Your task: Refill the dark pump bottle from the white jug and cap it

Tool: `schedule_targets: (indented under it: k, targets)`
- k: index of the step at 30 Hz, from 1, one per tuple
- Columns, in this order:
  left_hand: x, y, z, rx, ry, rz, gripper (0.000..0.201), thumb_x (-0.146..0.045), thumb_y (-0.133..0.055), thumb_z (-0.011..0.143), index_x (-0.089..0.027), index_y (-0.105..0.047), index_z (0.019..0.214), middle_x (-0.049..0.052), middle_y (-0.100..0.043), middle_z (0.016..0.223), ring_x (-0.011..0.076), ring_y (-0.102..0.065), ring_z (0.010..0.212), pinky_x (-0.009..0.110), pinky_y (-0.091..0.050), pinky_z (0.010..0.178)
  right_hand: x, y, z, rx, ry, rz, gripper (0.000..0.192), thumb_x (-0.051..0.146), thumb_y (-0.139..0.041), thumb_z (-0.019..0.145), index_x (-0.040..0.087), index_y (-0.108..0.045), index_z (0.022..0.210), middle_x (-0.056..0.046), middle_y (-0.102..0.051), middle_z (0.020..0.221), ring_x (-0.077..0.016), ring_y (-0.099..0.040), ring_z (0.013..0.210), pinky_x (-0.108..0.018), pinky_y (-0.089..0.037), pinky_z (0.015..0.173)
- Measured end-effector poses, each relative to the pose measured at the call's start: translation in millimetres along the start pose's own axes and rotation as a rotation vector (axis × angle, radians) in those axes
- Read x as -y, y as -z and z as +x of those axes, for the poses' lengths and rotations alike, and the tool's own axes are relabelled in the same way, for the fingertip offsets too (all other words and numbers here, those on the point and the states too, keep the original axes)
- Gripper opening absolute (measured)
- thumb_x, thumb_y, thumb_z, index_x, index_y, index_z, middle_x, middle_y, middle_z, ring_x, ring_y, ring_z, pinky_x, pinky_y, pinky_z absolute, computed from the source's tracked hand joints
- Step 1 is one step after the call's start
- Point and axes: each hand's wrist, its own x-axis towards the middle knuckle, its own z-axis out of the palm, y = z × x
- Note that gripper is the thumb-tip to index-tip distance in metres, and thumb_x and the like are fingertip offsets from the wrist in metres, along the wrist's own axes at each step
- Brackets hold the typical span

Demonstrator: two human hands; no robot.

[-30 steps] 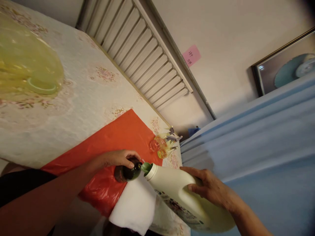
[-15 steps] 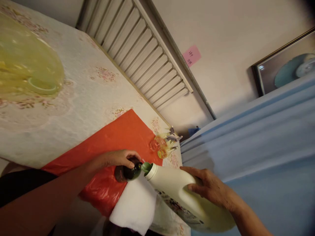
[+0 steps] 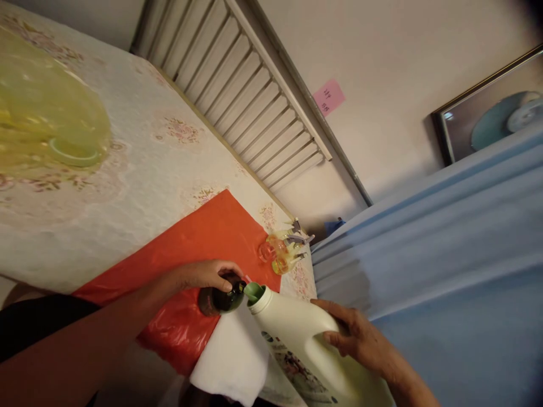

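My left hand (image 3: 218, 275) is closed round a dark green bottle (image 3: 229, 298), which stands over the red plastic sheet (image 3: 199, 237). A big pale jug (image 3: 305, 350) with a printed label is in the grip of my right hand (image 3: 354, 333). The jug leans, and its green spout (image 3: 253, 290) comes right up to the mouth of the dark bottle. Whether liquid is flowing between them I cannot tell. Under the jug's neck lies a folded white towel (image 3: 233, 359) at the table edge.
Several spray bottles (image 3: 278, 251) stand by the sheet's far corner. At the left, a yellow-green transparent container (image 3: 51, 113) sits on the flowered tablecloth (image 3: 148, 164). A metal rail (image 3: 241, 85) runs along the back, and a blue curtain (image 3: 458, 254) hangs at the right.
The jug's body and my right hand have dropped slightly, so the jug leans less, its neck pointing more upward. My left hand and the dark bottle have barely moved.
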Motion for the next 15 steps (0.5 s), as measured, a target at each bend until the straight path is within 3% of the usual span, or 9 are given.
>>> schedule_targets:
  k: [6, 12, 15]
  targets:
    - [4, 1.2, 1, -0.002, 0.002, -0.002, 0.048, -0.021, -0.067, 0.066, -0.022, -0.062, 0.114, 0.002, -0.069, 0.116, 0.0265, -0.060, 0.113, 0.038, -0.045, 0.098, -20, -12, 3, -0.020, 0.021, 0.201, 0.049, 0.029, -0.066, 0.077, 0.020, -0.059, 0.125, -0.002, -0.066, 0.094, -0.0125, -0.053, 0.068, -0.020, -0.040, 0.053]
    - [5, 3.3, 2, 0.021, -0.049, 0.008, 0.047, -0.031, -0.072, 0.069, -0.022, -0.063, 0.114, 0.003, -0.068, 0.117, 0.0273, -0.058, 0.116, 0.038, -0.045, 0.099, -15, -2, 11, -0.143, 0.023, 0.227, 0.023, 0.032, -0.069, 0.072, 0.015, -0.067, 0.088, 0.000, -0.060, 0.072, -0.0125, -0.051, 0.063, -0.021, -0.040, 0.055]
    - [2, -0.3, -4, 0.048, 0.058, -0.017, 0.055, -0.029, -0.070, 0.070, -0.025, -0.055, 0.123, 0.004, -0.065, 0.119, 0.0275, -0.066, 0.101, 0.038, -0.054, 0.083, -15, 4, 19, -0.211, 0.043, 0.287, 0.023, 0.032, -0.072, 0.069, 0.016, -0.066, 0.085, 0.000, -0.061, 0.071, -0.0137, -0.053, 0.065, -0.022, -0.039, 0.056]
